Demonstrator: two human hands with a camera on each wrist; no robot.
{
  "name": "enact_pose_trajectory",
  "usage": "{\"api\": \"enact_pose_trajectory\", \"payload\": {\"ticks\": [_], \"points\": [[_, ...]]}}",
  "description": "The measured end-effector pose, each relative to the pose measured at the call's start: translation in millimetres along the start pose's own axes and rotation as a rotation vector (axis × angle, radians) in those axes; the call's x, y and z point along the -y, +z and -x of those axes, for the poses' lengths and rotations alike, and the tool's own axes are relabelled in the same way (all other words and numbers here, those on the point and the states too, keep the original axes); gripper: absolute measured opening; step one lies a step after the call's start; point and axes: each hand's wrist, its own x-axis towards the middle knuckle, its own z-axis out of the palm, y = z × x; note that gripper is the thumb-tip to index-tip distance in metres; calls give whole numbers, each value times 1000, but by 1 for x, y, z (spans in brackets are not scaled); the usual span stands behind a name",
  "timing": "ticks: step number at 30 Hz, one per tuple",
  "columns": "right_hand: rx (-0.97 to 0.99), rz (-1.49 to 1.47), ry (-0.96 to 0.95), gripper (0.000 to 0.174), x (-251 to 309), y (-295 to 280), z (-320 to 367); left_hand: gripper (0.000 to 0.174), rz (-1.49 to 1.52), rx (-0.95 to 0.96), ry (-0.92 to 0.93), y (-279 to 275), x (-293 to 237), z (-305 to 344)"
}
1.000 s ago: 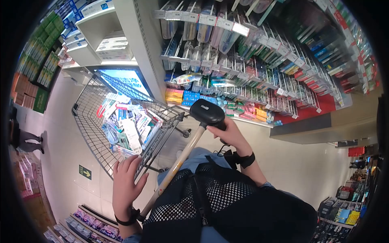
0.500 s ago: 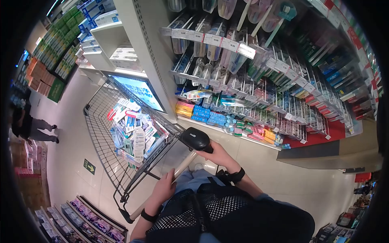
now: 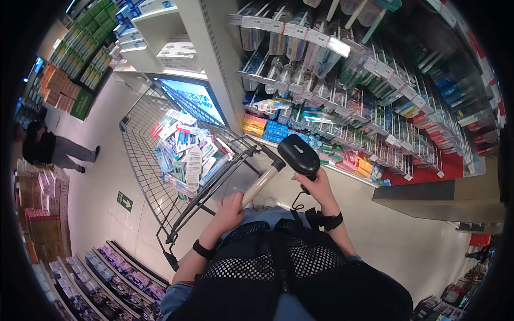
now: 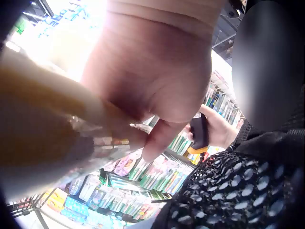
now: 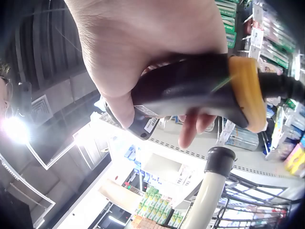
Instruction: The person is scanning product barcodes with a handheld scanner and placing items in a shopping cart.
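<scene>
My left hand [image 3: 231,211] grips the pale handle bar [image 3: 261,186] of a wire shopping cart [image 3: 143,176], its fingers curled over the bar. In the left wrist view the bar is a large blur beside the palm. My right hand [image 3: 319,190] holds a black barcode scanner [image 3: 297,154] with a coiled cord, above the far end of the bar. The right wrist view shows the fingers wrapped round the scanner's grip [image 5: 190,88] and a yellow band [image 5: 247,93] at its cord end. Toothbrush-like packs [image 3: 187,152] lie heaped in the cart.
Hooks with hanging packs [image 3: 321,80] fill the rack in front and to the right. A lit screen [image 3: 198,99] stands beside the cart. Slanted shelves [image 3: 115,273] are at the lower left. A person [image 3: 53,147] stands in the aisle at left.
My left hand, open above the cart's near side at first, has come to the handle bar and grips it. The scanner dipped toward the bar, then rose to the right. The person at left has come further into view.
</scene>
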Motion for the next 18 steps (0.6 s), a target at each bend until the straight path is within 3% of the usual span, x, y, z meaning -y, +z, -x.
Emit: {"api": "enact_pose_trajectory", "payload": {"ticks": [3, 10, 18], "points": [[10, -12, 6, 27, 1, 6, 0, 39, -30, -129, 112, 11, 10, -1], [50, 55, -4, 27, -4, 31, -5, 56, 9, -53, 162, 9, 18, -1], [42, 111, 33, 29, -15, 41, -11, 60, 60, -35, 175, 10, 21, -1]]}}
